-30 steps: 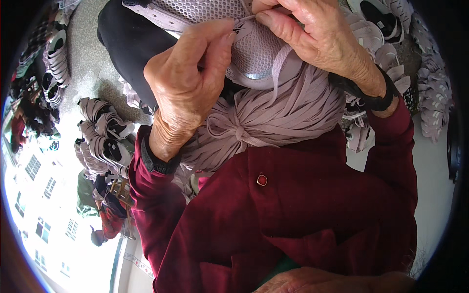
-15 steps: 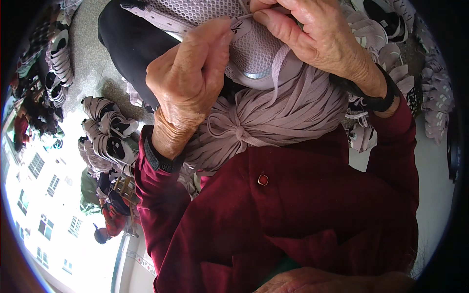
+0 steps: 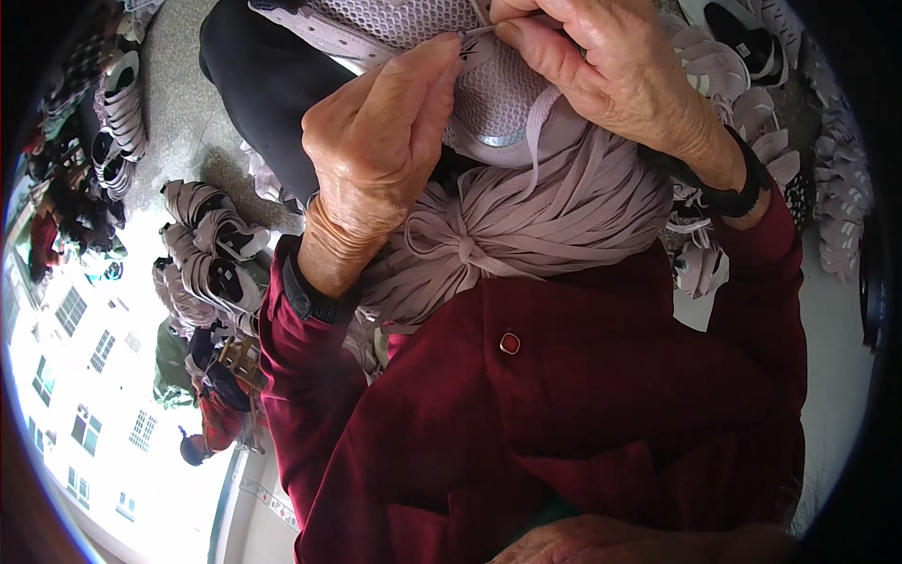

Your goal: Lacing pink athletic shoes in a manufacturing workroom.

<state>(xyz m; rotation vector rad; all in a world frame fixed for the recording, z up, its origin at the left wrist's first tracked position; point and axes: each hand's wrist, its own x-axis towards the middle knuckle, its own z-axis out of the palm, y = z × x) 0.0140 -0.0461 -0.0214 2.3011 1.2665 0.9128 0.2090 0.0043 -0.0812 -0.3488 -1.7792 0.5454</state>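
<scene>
A mauve mesh shoe (image 3: 498,99) lies on my lap at the top of the view, its far part cut off by the frame edge. Over its lacing area, my left hand (image 3: 376,141) is closed in a pinch at a thin mauve shoelace (image 3: 480,31). Just to the right, my right hand (image 3: 606,70) pinches the same lace between thumb and fingers. A loose length of lace (image 3: 534,136) hangs down from near my right hand. Below the shoe rests a thick bundle of mauve shoelaces (image 3: 573,207), tied round its middle with a knot.
Strapped, laced shoes (image 3: 221,240) stand in rows on the floor at left, with more shoes (image 3: 122,108) farther left. To the right are piled mauve shoes (image 3: 709,66) and stacked shoe parts (image 3: 836,197). A person in red (image 3: 221,414) is at lower left.
Both hands and the shoe have shifted slightly to the right in view, the left hand more. The pinch on the lace looks the same.
</scene>
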